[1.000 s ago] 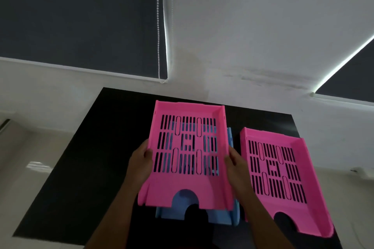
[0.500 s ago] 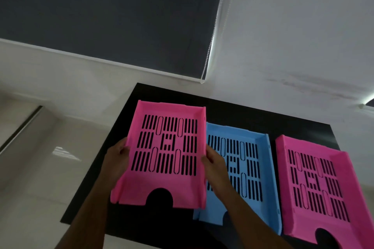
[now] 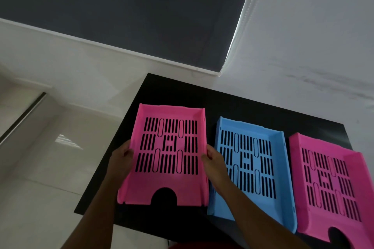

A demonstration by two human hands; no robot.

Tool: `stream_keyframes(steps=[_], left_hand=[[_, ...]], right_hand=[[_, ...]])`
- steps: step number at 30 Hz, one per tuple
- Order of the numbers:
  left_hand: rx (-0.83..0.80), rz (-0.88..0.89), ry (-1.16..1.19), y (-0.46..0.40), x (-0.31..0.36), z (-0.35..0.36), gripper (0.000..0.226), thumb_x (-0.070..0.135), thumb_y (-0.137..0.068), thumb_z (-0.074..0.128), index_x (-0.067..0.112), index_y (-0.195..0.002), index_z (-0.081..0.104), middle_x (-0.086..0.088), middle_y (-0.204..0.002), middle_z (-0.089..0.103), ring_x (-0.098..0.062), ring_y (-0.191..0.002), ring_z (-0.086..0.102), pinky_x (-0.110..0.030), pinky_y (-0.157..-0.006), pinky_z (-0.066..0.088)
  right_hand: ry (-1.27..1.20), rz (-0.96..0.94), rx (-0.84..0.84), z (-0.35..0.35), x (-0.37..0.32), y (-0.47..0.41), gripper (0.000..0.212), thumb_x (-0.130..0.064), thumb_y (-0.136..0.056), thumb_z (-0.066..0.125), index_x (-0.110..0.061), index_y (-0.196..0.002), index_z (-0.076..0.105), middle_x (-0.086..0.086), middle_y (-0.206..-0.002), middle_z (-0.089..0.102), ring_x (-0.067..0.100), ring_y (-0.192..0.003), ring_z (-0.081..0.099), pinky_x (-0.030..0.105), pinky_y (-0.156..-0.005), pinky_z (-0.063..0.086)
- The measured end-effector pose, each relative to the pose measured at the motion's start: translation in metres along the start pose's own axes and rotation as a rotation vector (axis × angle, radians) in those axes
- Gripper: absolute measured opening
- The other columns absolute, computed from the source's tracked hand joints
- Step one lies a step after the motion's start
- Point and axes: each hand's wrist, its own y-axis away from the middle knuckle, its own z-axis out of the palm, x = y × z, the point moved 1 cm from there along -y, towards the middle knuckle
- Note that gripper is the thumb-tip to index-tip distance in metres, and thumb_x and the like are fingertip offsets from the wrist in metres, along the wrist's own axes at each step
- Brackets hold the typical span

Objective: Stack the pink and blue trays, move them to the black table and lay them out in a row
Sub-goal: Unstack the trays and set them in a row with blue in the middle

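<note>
Three slotted trays lie side by side on the black table [image 3: 253,107]. I hold the left pink tray [image 3: 170,180] by its two long sides: my left hand [image 3: 121,159] grips its left wall, my right hand [image 3: 214,163] its right wall. It sits at the table's left end, low over or on the surface; I cannot tell which. The blue tray [image 3: 283,168] lies in the middle, partly under my right forearm. A second pink tray [image 3: 344,172] lies at the right, cut off by the frame's edge.
The table's left edge runs just beside the held tray, with pale glossy floor [image 3: 50,168] beyond. A white wall [image 3: 303,36] and a dark roller blind [image 3: 131,10] stand behind the table.
I have carried the pink tray leftward off the blue tray and lowered it to the table's left end. The view has swung left, so the other trays sit further right.
</note>
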Motion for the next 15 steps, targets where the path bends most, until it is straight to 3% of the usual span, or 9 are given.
stream_keyframes(steps=[6, 10, 12, 13, 15], left_hand=[[-0.004, -0.011, 0.014, -0.004, -0.004, 0.005, 0.029, 0.003, -0.1, 0.038, 0.011, -0.11, 0.064, -0.013, -0.089, 0.07, -0.032, -0.077, 0.071, -0.031, -0.061, 0.053], [0.027, -0.001, -0.01, -0.004, -0.005, 0.007, 0.026, 0.004, -0.099, 0.039, 0.01, -0.108, 0.063, -0.012, -0.085, 0.069, -0.035, -0.075, 0.071, -0.038, -0.063, 0.058], [0.069, 0.026, -0.032, -0.002, -0.003, 0.01, 0.025, 0.006, -0.1, 0.04, 0.008, -0.113, 0.06, -0.011, -0.083, 0.068, -0.027, -0.067, 0.068, -0.033, -0.057, 0.056], [0.109, 0.045, -0.052, -0.001, 0.0, 0.013, 0.024, 0.007, -0.1, 0.041, 0.007, -0.117, 0.058, -0.011, -0.085, 0.067, -0.022, -0.062, 0.065, -0.027, -0.053, 0.052], [0.187, 0.098, -0.071, 0.001, 0.007, 0.021, 0.03, 0.009, -0.1, 0.046, 0.006, -0.129, 0.05, -0.02, -0.111, 0.066, -0.015, -0.06, 0.062, -0.021, -0.05, 0.048]], right_hand=[[0.017, 0.029, 0.004, 0.004, 0.009, -0.004, 0.04, -0.005, -0.1, 0.045, -0.027, -0.127, 0.064, -0.01, -0.102, 0.076, 0.031, -0.099, 0.07, 0.042, -0.086, 0.059], [0.031, 0.007, 0.0, 0.0, 0.009, -0.002, 0.04, -0.005, -0.098, 0.046, -0.027, -0.124, 0.066, -0.007, -0.105, 0.077, 0.017, -0.091, 0.074, 0.028, -0.077, 0.061], [0.059, -0.021, -0.002, -0.006, 0.007, 0.001, 0.036, -0.004, -0.098, 0.045, -0.024, -0.117, 0.068, -0.004, -0.102, 0.076, 0.017, -0.088, 0.073, 0.02, -0.07, 0.058], [0.065, -0.036, -0.005, -0.01, 0.007, 0.002, 0.034, -0.003, -0.099, 0.044, -0.021, -0.116, 0.067, -0.002, -0.105, 0.075, 0.016, -0.092, 0.071, 0.016, -0.071, 0.056], [0.073, -0.04, 0.012, -0.019, 0.006, 0.005, 0.037, -0.005, -0.1, 0.045, -0.015, -0.133, 0.06, -0.006, -0.129, 0.064, 0.012, -0.117, 0.062, 0.013, -0.092, 0.048]])
